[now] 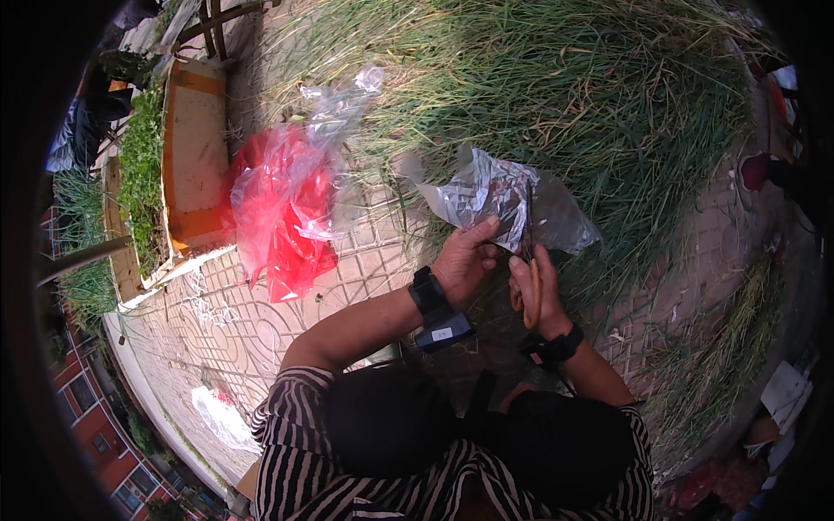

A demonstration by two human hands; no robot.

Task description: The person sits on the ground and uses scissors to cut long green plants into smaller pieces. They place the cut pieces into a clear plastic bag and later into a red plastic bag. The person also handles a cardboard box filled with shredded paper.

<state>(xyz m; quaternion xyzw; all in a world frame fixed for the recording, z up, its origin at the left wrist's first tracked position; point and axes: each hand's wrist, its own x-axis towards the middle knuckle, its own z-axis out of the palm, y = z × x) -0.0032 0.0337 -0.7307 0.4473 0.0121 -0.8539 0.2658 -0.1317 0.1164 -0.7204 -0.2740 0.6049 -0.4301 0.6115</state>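
Note:
My left hand (470, 260) pinches the lower edge of a crumpled clear plastic sheet or bag (485, 189) between thumb and fingers. Close beside it, my right hand (537, 286) grips the orange handles of a pair of scissors (534, 296). The scissor blades point away from me and lie at the plastic, which spreads out on both sides of them. Whether the blades are closed cannot be told. Each wrist wears a black strap with a device.
Cut long green grass (554, 98) covers the paving ahead and to the right. Red and clear plastic bags (287, 208) lie at the left, beside a planter box (195, 150) of green plants. A white plastic bag (223, 417) lies at the lower left. A person's shoe (754, 172) shows at the right.

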